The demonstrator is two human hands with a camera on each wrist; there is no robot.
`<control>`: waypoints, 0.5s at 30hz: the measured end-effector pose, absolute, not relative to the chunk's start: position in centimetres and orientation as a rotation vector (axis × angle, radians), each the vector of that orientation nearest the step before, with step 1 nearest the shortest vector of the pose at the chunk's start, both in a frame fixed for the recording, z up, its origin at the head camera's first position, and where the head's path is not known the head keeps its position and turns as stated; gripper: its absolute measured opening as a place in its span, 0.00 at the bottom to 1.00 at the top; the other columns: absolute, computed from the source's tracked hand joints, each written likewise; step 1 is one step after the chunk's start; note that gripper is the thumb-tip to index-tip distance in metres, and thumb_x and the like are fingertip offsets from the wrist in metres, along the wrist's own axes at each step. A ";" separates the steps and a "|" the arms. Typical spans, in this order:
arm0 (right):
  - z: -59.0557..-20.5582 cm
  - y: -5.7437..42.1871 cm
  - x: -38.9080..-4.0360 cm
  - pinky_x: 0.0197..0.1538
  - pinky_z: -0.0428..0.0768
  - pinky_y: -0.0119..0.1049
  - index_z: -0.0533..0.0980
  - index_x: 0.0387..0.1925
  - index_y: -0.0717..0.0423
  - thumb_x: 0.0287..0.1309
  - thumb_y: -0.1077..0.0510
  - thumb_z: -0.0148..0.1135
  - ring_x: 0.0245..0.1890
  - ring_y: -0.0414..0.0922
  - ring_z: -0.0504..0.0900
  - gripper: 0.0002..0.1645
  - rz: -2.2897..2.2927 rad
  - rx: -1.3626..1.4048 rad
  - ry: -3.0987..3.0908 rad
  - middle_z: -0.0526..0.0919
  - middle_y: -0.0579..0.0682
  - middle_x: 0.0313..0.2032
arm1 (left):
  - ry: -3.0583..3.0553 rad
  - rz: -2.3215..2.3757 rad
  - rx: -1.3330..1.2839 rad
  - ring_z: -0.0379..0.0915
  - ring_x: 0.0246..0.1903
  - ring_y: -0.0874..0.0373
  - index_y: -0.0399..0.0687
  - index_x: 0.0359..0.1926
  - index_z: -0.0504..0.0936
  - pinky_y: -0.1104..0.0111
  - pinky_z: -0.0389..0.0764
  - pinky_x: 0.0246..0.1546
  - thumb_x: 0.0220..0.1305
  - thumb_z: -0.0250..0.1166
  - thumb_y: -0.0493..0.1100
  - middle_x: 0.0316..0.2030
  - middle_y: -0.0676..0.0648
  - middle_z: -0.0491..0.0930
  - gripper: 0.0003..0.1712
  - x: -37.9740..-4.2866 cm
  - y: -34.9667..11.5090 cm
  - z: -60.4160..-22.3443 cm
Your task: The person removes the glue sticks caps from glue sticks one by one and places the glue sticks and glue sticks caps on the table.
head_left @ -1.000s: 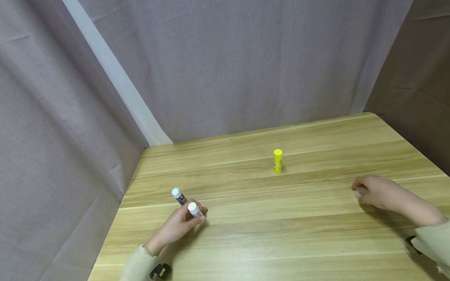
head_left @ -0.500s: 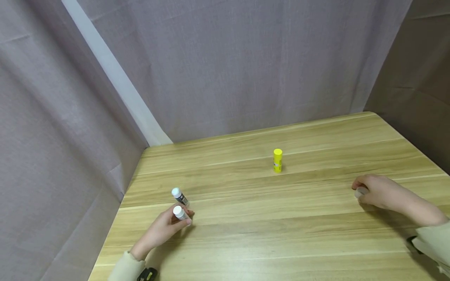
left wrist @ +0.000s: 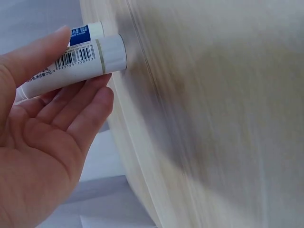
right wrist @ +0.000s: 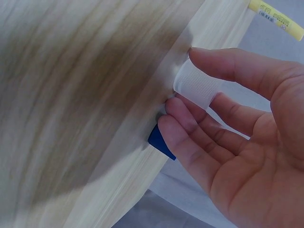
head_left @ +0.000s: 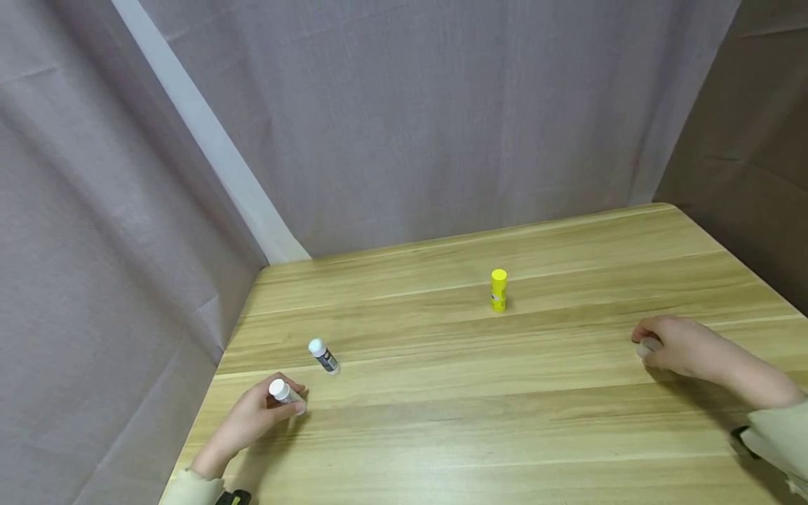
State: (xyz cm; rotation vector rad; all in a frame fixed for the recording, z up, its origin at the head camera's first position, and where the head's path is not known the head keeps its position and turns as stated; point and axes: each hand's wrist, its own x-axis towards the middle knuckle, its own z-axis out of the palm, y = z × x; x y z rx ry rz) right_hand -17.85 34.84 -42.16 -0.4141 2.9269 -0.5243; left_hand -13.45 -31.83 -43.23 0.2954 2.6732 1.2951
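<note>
My left hand [head_left: 252, 414] holds a white glue stick [left wrist: 83, 64] between thumb and fingers, near the table's left side. Its white cap end points up; the barcode shows in the left wrist view. Just beyond it stands a second white glue stick [head_left: 324, 356] with a dark blue label. Over at the right, my right hand [head_left: 684, 345] has thumb and fingers around a small translucent ribbed cap [right wrist: 197, 85] at the table surface. A blue piece [right wrist: 161, 142] shows partly behind the right fingers in the right wrist view; the rest of it is hidden.
A yellow glue stick [head_left: 499, 290] stands upright towards the back of the wood-grain table [head_left: 467, 393]. Grey curtains [head_left: 404, 126] hang behind the back edge and along the left. A darker cloth [head_left: 745, 154] hangs at the right.
My left hand has moved left and nearer to me with the white glue stick. The blue-labelled glue stick is now fully uncovered. My right hand stays in place.
</note>
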 end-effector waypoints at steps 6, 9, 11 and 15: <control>-42.2 34.8 -17.8 0.35 0.75 0.43 0.79 0.41 0.70 0.45 0.64 0.70 0.32 0.48 0.75 0.20 -0.505 -0.421 2.947 0.83 0.55 0.36 | 2.646 1.334 0.218 0.80 0.44 0.53 0.38 0.49 0.81 0.69 0.80 0.40 0.61 0.73 0.43 0.49 0.41 0.84 0.19 -13.4 -32.0 -43.1; -42.2 34.8 -17.7 0.35 0.77 0.45 0.78 0.43 0.72 0.46 0.64 0.70 0.34 0.51 0.77 0.22 -0.509 -0.422 2.945 0.83 0.59 0.38 | 2.639 1.347 0.180 0.80 0.42 0.54 0.39 0.51 0.79 0.69 0.80 0.38 0.59 0.75 0.43 0.50 0.40 0.83 0.22 -13.3 -32.0 -42.8; -42.1 34.7 -17.6 0.36 0.78 0.47 0.78 0.45 0.74 0.46 0.63 0.72 0.36 0.53 0.79 0.24 -0.518 -0.424 2.938 0.83 0.62 0.39 | 2.642 1.358 0.157 0.81 0.45 0.52 0.39 0.54 0.78 0.68 0.81 0.41 0.59 0.75 0.43 0.52 0.40 0.81 0.25 -13.1 -32.1 -42.2; -41.3 34.5 -17.3 0.38 0.80 0.51 0.75 0.51 0.76 0.50 0.61 0.73 0.39 0.56 0.81 0.30 -0.545 -0.428 2.944 0.82 0.64 0.41 | 2.726 1.337 0.167 0.78 0.56 0.46 0.36 0.59 0.75 0.62 0.80 0.55 0.61 0.74 0.44 0.57 0.37 0.78 0.30 -12.9 -32.1 -39.5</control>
